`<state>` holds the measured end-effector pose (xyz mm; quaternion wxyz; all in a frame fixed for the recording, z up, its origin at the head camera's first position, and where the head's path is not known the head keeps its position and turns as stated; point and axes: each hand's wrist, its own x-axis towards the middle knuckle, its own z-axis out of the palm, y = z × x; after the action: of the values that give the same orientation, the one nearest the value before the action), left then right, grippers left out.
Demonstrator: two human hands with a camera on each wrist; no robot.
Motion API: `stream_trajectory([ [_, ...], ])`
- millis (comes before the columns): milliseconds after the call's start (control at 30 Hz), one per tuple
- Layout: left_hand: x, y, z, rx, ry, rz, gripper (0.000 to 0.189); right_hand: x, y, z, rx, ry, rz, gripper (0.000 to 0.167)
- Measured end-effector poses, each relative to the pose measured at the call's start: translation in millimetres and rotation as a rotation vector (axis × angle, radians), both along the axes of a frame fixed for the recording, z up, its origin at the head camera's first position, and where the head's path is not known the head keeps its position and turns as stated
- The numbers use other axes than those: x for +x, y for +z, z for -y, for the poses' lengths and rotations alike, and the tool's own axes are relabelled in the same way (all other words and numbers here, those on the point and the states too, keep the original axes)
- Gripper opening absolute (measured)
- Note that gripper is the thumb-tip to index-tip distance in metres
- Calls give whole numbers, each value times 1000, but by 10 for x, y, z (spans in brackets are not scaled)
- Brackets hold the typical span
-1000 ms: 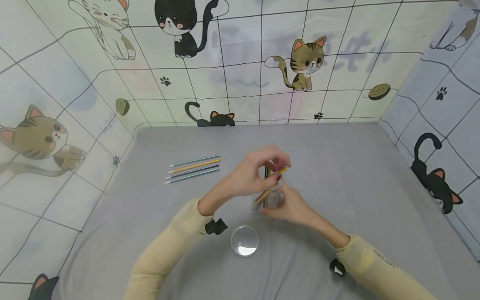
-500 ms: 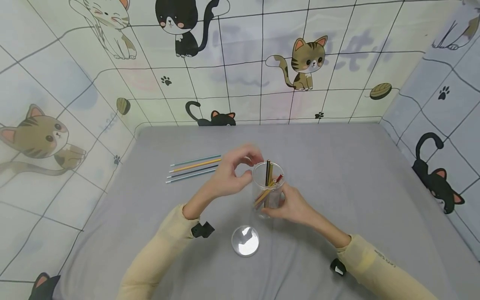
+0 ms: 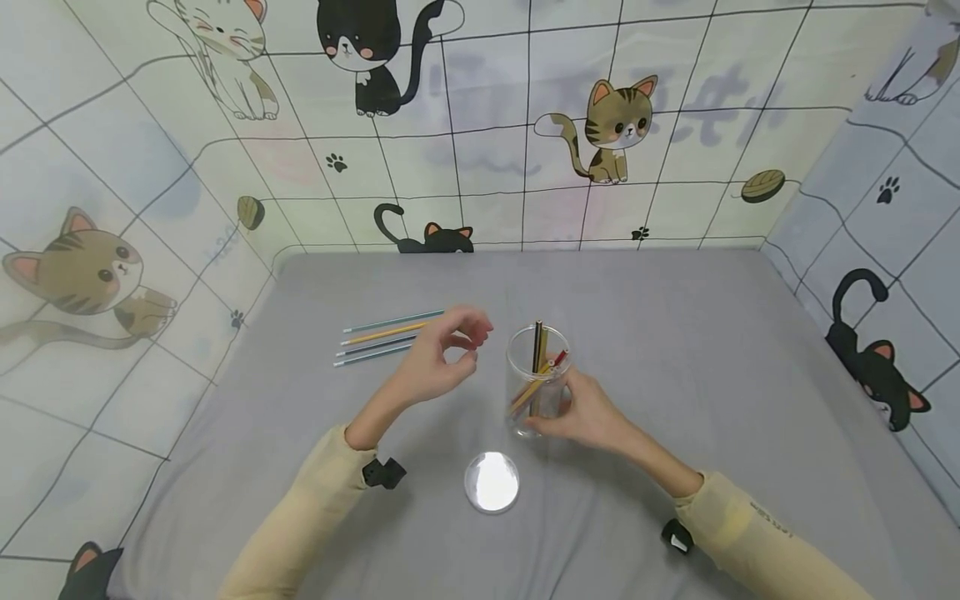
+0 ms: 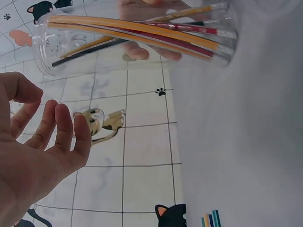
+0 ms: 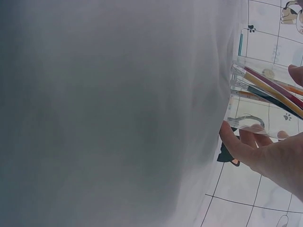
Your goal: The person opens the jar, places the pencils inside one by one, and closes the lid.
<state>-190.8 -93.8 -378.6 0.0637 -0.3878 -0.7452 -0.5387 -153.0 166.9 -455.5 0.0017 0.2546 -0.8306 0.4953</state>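
Note:
My right hand [image 3: 588,412] grips a clear jar [image 3: 549,402] upright on the grey cloth, its fingers wrapped round the side in the right wrist view. Yellow, dark red and black pencils [image 4: 137,30] lean at different angles inside, some tips near the rim. My left hand [image 3: 442,354] hovers to the left of the jar, fingers loosely curved and holding nothing. It overlaps the right ends of several pencils [image 3: 378,340] laid side by side on the cloth, pale blue, dark and one yellow.
A clear round lid [image 3: 492,482] lies on the grey cloth [image 3: 712,358] in front of the jar. Tiled fabric with cartoon cats [image 3: 618,133] hangs behind and at both sides.
The left hand has let go of a yellow pencil, now in the jar, and moved left from the jar's mouth toward the row of pencils. The right hand keeps its grip.

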Motion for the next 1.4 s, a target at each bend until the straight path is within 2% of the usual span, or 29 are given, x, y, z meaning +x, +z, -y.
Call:
stream_trajectory([
  [200, -36, -115, 123, -42, 29, 48, 40, 11, 24, 8, 16, -10, -10, 61],
  [300, -36, -145, 167, -60, 46, 50, 44, 12, 27, 6, 11, -12, 3, 60],
  [467, 40, -58, 227, -105, 75, 29, 44, 5, 26, 1, 2, -7, 11, 60],
  [533, 34, -84, 270, -120, 88, 28, 44, 2, 23, -1, 5, -5, 5, 60],
  [567, 20, -111, 298, -125, 95, 28, 44, 1, 22, -2, 6, -5, 5, 60],
  [700, -138, -360, 433, -137, 131, 23, 47, 5, 26, -7, 2, -5, 14, 60],
  [833, -255, -498, 541, -150, 154, 36, 50, 10, 23, -8, 6, -9, 10, 58],
  [1133, -388, -622, 680, -232, 196, 71, 51, 17, 23, -1, 6, -3, 17, 58],
  [1400, -470, -682, 715, -254, 226, 48, 50, 13, 28, 2, 11, -6, 31, 56],
])
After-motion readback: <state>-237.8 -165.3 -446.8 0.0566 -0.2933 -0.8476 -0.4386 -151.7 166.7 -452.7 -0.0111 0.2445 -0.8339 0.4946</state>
